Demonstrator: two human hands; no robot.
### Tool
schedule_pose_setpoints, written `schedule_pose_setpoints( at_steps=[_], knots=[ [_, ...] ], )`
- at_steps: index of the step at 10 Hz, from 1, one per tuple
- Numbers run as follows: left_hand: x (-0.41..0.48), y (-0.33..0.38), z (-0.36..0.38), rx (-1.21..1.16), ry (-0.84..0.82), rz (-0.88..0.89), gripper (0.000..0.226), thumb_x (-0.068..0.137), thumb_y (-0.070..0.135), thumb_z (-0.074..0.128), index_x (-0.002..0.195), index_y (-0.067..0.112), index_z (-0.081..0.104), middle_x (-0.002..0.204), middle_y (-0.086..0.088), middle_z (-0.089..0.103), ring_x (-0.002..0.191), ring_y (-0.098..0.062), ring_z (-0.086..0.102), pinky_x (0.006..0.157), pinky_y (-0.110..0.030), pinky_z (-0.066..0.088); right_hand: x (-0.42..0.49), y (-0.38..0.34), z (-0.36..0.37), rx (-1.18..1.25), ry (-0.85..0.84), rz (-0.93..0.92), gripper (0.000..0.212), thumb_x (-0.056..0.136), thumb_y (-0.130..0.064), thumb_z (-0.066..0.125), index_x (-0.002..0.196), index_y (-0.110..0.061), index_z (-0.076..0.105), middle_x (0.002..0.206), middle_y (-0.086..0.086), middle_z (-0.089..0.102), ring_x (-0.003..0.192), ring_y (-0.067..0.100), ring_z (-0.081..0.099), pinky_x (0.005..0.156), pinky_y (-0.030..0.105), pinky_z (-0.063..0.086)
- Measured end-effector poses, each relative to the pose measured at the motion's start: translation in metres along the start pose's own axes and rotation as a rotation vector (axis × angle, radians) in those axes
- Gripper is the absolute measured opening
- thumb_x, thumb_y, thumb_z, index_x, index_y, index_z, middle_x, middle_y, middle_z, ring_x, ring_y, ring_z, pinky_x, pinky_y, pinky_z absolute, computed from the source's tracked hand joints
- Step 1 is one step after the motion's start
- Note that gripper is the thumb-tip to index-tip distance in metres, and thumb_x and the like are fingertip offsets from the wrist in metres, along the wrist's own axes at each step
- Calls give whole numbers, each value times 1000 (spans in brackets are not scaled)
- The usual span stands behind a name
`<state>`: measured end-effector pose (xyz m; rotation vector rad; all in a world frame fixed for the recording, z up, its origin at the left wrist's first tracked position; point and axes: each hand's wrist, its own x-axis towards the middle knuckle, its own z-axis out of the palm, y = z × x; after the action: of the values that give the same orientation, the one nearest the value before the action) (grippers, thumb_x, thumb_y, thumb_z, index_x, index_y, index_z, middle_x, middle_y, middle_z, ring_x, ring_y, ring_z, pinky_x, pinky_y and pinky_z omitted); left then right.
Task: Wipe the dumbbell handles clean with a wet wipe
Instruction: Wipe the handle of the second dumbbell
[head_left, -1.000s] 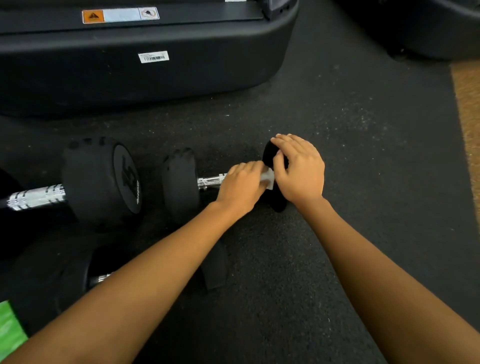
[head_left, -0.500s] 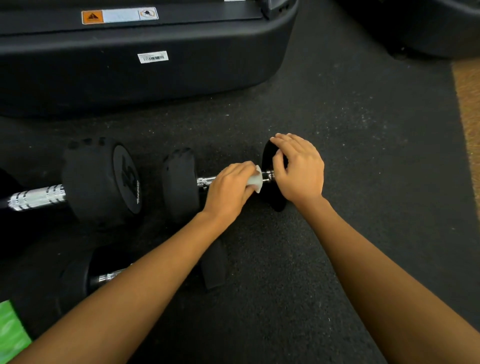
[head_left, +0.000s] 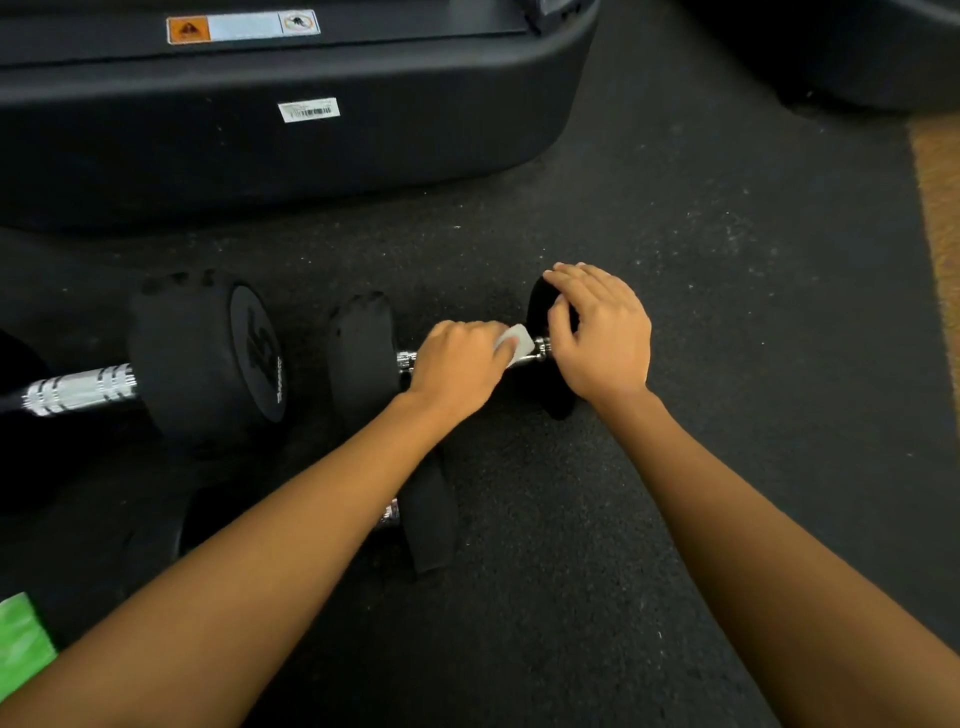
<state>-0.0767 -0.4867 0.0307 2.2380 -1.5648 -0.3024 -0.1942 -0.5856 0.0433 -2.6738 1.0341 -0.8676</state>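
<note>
Dumbbell (head_left: 363, 353) being cleaned is the small one lying on its side on the black rubber floor (head_left: 675, 260), pretty much dead centre, with its handle (head_left: 405, 359) running left to right. Left hand (head_left: 457, 366) is wrapped over the handle, grip closed on a white wipe (head_left: 517, 340) that pokes out by the fingertips, right up near the right end of the bar. Right hand (head_left: 602, 332) is draped over the right head (head_left: 558, 405), fingers curled over the top edge, so that grip is closed on the head, holding it. Only a short shiny bit of handle shows on either side of the left hand. Just left of it sits a bigger dumbbell (head_left: 208, 358) with a knurled chrome handle, the two heads near each other but not touching as far as I can tell. A third dumbbell (head_left: 426, 519) lies closer in, mostly hidden under the left forearm. Something bright green (head_left: 21, 639) sits at the bottom-left corner, too blurry to call. Big black machine base (head_left: 260, 156) with stickers sits behind it all.
</note>
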Motion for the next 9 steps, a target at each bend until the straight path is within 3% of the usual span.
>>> schedule_pose_setpoints(
  at_steps=[1,2,3,4,5,6,7,8,9],
  knots=[
    [21,13,-5,74,-207,-192,42,100,33,31,106,6,63,101,-15,66,93,-31,61,81,-36,43,0,-1,-1,-6,-7,-5,41,88,-25,37,114,-11,66,118,5,65,116,21,56,102,39,40],
    [36,24,-6,64,-351,-253,39,100,32,30,102,9,61,105,-14,63,96,-30,59,83,-37,42,0,-1,0,-13,-5,-7,41,88,-24,37,113,-10,66,118,5,66,116,21,56,102,39,41],
    [30,29,-5,8,-325,-138,40,100,32,30,108,9,61,105,-15,64,97,-32,59,80,-37,42,0,-1,0,-8,3,1,41,88,-25,37,113,-11,67,117,5,66,116,21,56,102,40,41],
    [15,16,-3,7,-179,-8,37,101,31,32,113,11,60,101,-12,66,93,-28,61,83,-36,44,-1,-1,0,-9,13,-5,41,88,-24,37,112,-10,67,117,5,66,115,21,57,102,38,41],
    [12,4,-2,175,-110,-28,41,101,31,28,106,10,63,95,-10,68,88,-28,62,83,-35,40,0,0,0,-11,10,-10,40,88,-23,38,112,-10,67,116,5,66,114,21,57,102,35,40],
    [22,15,-4,195,-215,-123,44,102,31,25,104,9,63,97,-13,67,91,-30,62,81,-37,40,0,-1,-1,-11,4,-5,40,88,-24,38,113,-11,66,117,5,66,115,21,57,102,36,39],
    [24,27,-3,90,-250,-96,39,102,31,28,105,9,61,100,-13,65,93,-31,61,79,-37,42,0,-2,-1,-9,5,-3,41,88,-24,37,113,-10,67,117,5,66,116,21,57,103,37,40],
    [13,21,-1,-62,-185,-27,30,99,30,40,111,11,60,105,-11,65,95,-29,61,78,-37,43,0,-2,-1,-13,14,-9,40,87,-23,38,112,-10,67,116,5,66,115,22,57,102,36,40],
    [3,14,0,-56,-62,75,27,92,25,55,117,15,58,114,-4,63,104,-23,57,89,-34,41,0,-1,0,-16,17,-5,39,87,-22,38,111,-10,67,116,5,67,115,22,57,101,33,38]
  ],
)
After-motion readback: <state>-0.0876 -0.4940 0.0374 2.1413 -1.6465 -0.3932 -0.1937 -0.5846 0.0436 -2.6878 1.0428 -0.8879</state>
